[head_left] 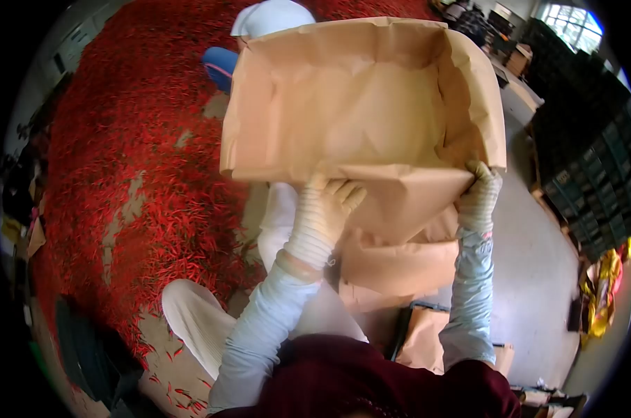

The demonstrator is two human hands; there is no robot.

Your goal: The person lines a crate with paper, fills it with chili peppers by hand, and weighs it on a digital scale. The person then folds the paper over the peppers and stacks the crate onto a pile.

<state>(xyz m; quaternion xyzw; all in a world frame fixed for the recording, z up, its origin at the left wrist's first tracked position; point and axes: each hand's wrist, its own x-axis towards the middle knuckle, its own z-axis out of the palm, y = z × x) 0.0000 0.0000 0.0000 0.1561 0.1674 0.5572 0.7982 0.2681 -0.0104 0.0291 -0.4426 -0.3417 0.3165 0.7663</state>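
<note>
A box-shaped brown paper liner, with its edges folded outward, is held up in front of me. Nothing lies inside it, and whether a crate sits under the paper I cannot tell. My left hand, in a pale glove, has its thumb at the near rim and its fingers curled against the front paper. At the near right corner, my gloved right hand grips the folded edge. Below the liner, more brown paper stands between my arms.
Red chili peppers cover the floor to the left. Beyond the liner is a person in a white cap. Dark green crates are stacked at right, near yellow-and-red bags. A paper-lined dark crate sits near my body.
</note>
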